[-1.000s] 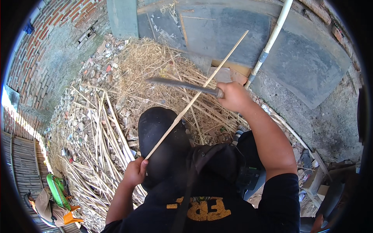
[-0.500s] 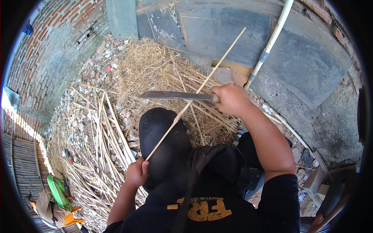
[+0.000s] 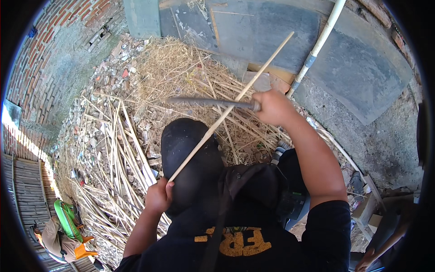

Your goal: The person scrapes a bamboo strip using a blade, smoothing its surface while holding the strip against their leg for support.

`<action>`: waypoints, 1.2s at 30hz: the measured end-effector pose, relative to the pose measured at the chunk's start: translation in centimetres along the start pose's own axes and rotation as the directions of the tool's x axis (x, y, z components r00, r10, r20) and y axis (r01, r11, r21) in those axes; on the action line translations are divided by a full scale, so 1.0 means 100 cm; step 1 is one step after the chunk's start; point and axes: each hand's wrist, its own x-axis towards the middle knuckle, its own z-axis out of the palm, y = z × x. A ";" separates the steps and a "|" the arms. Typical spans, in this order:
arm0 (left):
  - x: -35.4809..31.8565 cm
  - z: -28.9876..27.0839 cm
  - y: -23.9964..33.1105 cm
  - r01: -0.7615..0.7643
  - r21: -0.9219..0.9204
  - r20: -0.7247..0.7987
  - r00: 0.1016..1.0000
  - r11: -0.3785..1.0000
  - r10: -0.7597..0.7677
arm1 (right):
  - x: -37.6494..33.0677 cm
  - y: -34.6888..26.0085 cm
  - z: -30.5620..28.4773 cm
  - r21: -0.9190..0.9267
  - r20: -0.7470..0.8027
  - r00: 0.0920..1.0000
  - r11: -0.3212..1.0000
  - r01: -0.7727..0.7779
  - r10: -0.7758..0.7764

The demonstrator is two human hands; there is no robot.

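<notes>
My left hand (image 3: 157, 196) is closed round the lower end of a long, pale bamboo strip (image 3: 209, 132). The strip slants up to the right across my dark clothing, with a knot partway along it and its far end in the air. My right hand (image 3: 273, 108) grips the handle of a machete (image 3: 199, 101). Its dark blade points left and crosses the strip above the knot, seen nearly edge-on. Whether the blade's edge is in the bamboo cannot be made out.
Split bamboo strips (image 3: 124, 149) and dry shavings (image 3: 170, 68) lie over rubble. A white pipe (image 3: 319, 43) stands by grey wall panels at the right. Another person (image 3: 61, 242) in tan and green is at lower left; another person's hand (image 3: 366, 261) shows at lower right.
My right hand has moved slightly right, and the blade has turned to look thinner. The strip's far end has shifted a little right. My left hand keeps its hold.
</notes>
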 end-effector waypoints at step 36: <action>-0.004 0.000 -0.009 -0.008 0.017 -0.021 1.000 1.000 0.008 | 0.000 -0.040 -0.004 -0.284 0.038 0.999 0.959 0.026 -0.016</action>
